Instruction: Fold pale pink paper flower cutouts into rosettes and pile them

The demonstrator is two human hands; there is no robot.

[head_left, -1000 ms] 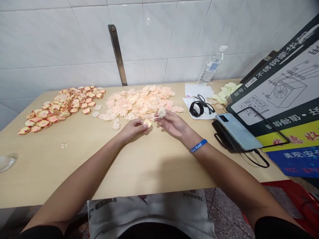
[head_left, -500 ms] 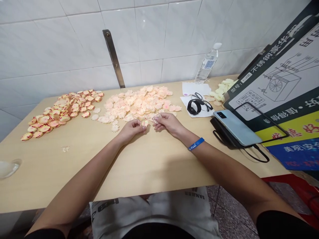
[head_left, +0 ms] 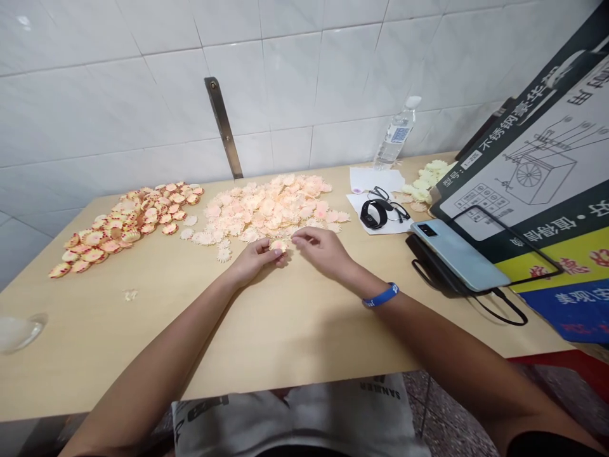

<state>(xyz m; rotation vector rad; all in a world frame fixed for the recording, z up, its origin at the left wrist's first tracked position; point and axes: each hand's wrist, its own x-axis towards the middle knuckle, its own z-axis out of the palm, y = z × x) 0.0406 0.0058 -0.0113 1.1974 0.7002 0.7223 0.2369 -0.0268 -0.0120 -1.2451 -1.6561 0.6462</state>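
Note:
Between its thumb and fingers, my left hand (head_left: 257,259) pinches a small pale flower piece (head_left: 278,246) with a pinkish centre. Just to its right, my right hand (head_left: 323,251) has its fingers pressed together near that piece; whatever they grip is too small to make out. Behind both hands spreads a heap of pale pink flower pieces (head_left: 271,203) on the wooden table (head_left: 266,336). A second pile of yellowish flower pieces with red edges (head_left: 114,231) lies on the left.
A water bottle (head_left: 396,136), white papers (head_left: 375,179), a black watch (head_left: 373,214) and glasses stand or lie at the right back. Further right are pale green pieces (head_left: 431,181), a light blue phone (head_left: 459,254) with a cable, and a large printed box (head_left: 533,171). A glass (head_left: 19,333) is far left.
My right hand has moved away from the pale pieces, its fingers now closed beside my left hand. The flower piece in my left hand is tilted differently. The camera view has shifted slightly.

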